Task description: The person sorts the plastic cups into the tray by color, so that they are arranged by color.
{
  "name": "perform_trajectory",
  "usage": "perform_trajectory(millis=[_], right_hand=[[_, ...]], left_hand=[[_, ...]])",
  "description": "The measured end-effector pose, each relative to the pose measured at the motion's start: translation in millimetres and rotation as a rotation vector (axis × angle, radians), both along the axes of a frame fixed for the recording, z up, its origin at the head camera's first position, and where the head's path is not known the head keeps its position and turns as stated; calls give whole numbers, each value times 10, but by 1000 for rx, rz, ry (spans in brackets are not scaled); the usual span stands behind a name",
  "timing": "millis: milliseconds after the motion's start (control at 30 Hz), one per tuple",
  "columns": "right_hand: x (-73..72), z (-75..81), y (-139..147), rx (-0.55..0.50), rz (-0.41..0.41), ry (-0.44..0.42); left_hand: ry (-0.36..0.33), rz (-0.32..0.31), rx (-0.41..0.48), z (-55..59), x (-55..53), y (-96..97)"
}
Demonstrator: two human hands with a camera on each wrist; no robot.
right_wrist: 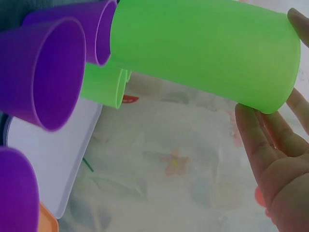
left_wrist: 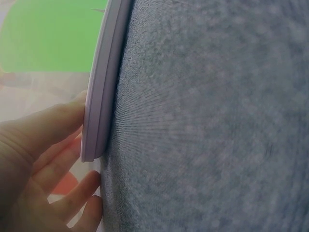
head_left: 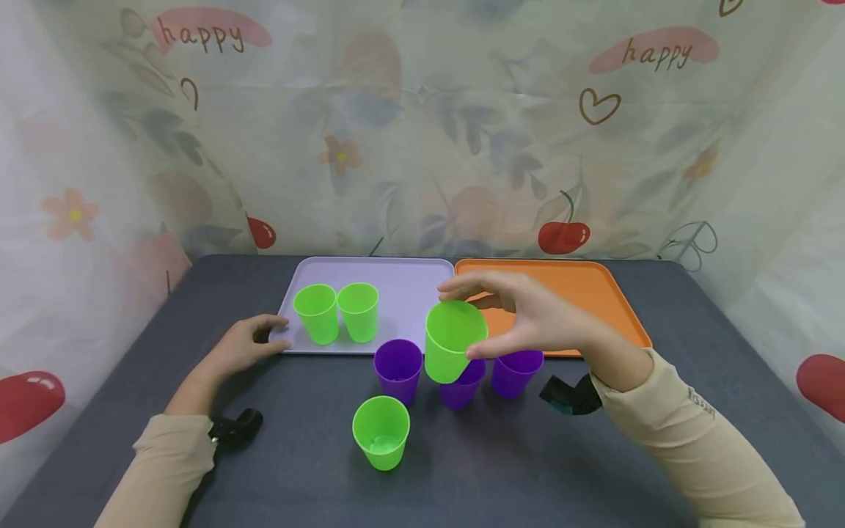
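My right hand [head_left: 521, 312] pinches a green cup [head_left: 449, 359] by its rim, thumb on the near side and fingers on the far side. The cup is raised above the purple cups and overlaps the middle purple cup [head_left: 460, 396] in the head view. In the right wrist view the held green cup [right_wrist: 207, 48] lies across the top, fingertips at its rim. My left hand [head_left: 244, 345] rests at the left edge of the lavender tray [head_left: 409, 301], thumb and fingers at the tray's rim [left_wrist: 99, 106]. Two green cups, left [head_left: 317, 315] and right [head_left: 359, 314], stand upright on that tray.
Another green cup [head_left: 381, 434] stands on the dark table [head_left: 297, 455] in front. Purple cups stand on the left [head_left: 398, 370] and right [head_left: 517, 374] of the middle one, before the trays. An orange tray [head_left: 581, 286] lies beside the lavender one. A printed curtain [head_left: 422, 132] hangs behind.
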State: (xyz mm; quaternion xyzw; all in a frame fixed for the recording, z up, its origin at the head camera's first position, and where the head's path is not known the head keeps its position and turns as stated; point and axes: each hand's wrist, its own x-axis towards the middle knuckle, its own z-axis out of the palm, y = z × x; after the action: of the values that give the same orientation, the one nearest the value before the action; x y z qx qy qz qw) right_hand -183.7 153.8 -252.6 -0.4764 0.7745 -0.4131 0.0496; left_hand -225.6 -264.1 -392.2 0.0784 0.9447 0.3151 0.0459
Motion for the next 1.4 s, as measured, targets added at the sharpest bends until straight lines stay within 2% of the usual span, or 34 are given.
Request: perform_trajectory(millis=[333, 767, 1400], right_hand=[[-178, 12, -6, 21, -59, -13], [-387, 22, -93, 25, -90, -15], [-653, -33, -227, 90, -142, -38]], left_hand=[[11, -4, 5, 0, 1, 2], [25, -16, 10, 2, 2, 2], [22, -15, 14, 17, 20, 6]])
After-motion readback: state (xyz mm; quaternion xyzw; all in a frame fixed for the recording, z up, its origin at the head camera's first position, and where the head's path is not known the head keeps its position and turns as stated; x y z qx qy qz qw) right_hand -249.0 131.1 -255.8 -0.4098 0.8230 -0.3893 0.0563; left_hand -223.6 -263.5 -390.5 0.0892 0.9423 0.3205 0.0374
